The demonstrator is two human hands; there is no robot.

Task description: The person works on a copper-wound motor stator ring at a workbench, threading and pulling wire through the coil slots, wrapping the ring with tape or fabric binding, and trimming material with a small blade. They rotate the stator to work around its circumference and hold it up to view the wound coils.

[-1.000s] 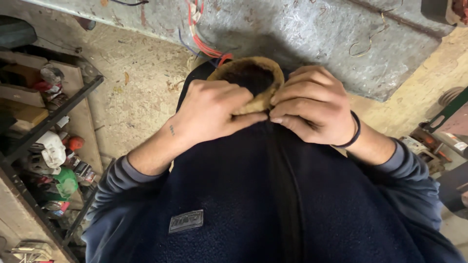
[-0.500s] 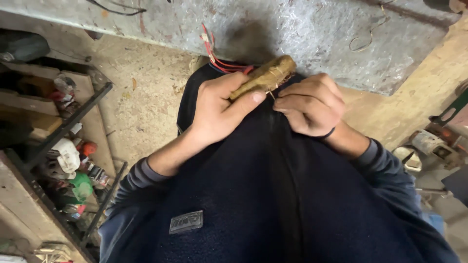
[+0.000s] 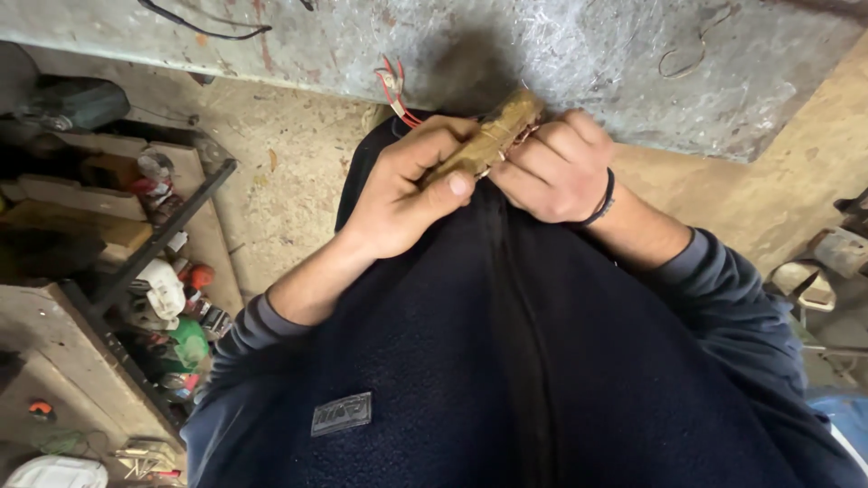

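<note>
Dusty floor (image 3: 298, 181), cluttered shelf (image 3: 154, 262); tan bundle (image 3: 488, 140) between both hands' fingers (image 3: 542, 149).

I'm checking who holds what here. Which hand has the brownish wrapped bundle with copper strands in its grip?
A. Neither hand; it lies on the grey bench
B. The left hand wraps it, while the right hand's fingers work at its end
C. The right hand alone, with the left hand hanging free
B: the left hand is closed around the brownish bundle, and the right hand pinches at its copper end, above the dark fleece.
</note>
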